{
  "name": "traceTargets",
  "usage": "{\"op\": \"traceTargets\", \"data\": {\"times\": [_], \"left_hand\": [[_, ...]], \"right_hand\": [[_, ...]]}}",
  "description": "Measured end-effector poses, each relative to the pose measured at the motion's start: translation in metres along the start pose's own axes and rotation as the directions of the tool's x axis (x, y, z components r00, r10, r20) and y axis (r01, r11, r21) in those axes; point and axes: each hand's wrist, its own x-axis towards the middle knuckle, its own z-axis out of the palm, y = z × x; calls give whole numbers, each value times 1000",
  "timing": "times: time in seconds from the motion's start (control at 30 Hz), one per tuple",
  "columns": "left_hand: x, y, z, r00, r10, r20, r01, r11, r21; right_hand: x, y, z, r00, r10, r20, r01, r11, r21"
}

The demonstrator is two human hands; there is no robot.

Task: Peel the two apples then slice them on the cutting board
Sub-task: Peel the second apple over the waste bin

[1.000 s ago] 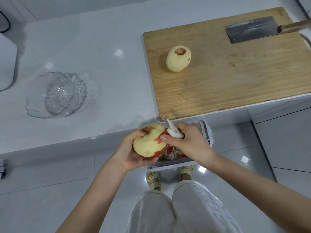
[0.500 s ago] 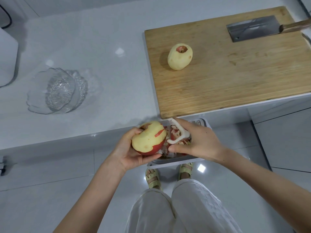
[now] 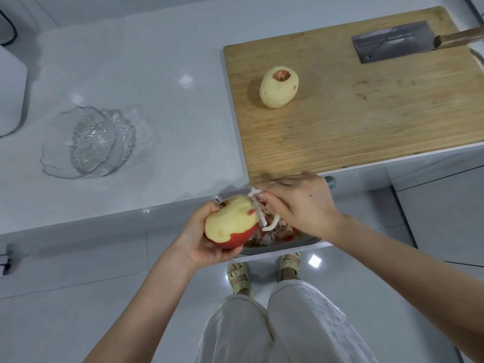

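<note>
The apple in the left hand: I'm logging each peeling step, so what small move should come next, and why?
Probably rotate the apple in the left hand so the red skin low on its side faces the peeler that the right hand holds, then make another stroke. Its upper part is already bare, and mainly that red band is left.
</note>
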Motion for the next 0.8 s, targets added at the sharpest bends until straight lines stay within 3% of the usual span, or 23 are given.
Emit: {"op": "traceTargets", "data": {"times": [0.07, 0.17, 0.3, 0.5, 0.57, 0.67, 0.73, 0.8], "left_hand": [[-3, 2, -5, 999, -27, 30, 27, 999, -28], [-5, 7, -6, 999, -6, 51, 7, 1000, -11], [-4, 9, 2, 997, 41, 64, -48, 992, 115], [-3, 11, 4, 993, 31, 117, -50, 984, 169], [-4, 12, 2, 982, 2, 190, -27, 991, 128], [-9, 19, 1, 958, 26, 285, -43, 998, 53], [-12, 24, 5, 963, 73, 260, -92, 994, 62], [-9, 27, 6, 969, 131, 207, -156, 982, 109]], "right_hand": [[-12, 18, 1, 996, 81, 32, -80, 996, -38], [-16, 21, -1, 985, 171, -31, -172, 985, -17], [5, 2, -8, 991, 47, -126, -40, 997, 59], [13, 3, -6, 992, -74, -101, 91, 979, 181], [3, 18, -2, 998, -24, -57, 30, 994, 108], [-13, 31, 7, 978, 185, 100, -180, 982, -64], [-14, 29, 12, 859, 384, 340, -326, 921, -215], [-9, 23, 19, 565, 570, 596, -548, 800, -246]]}}
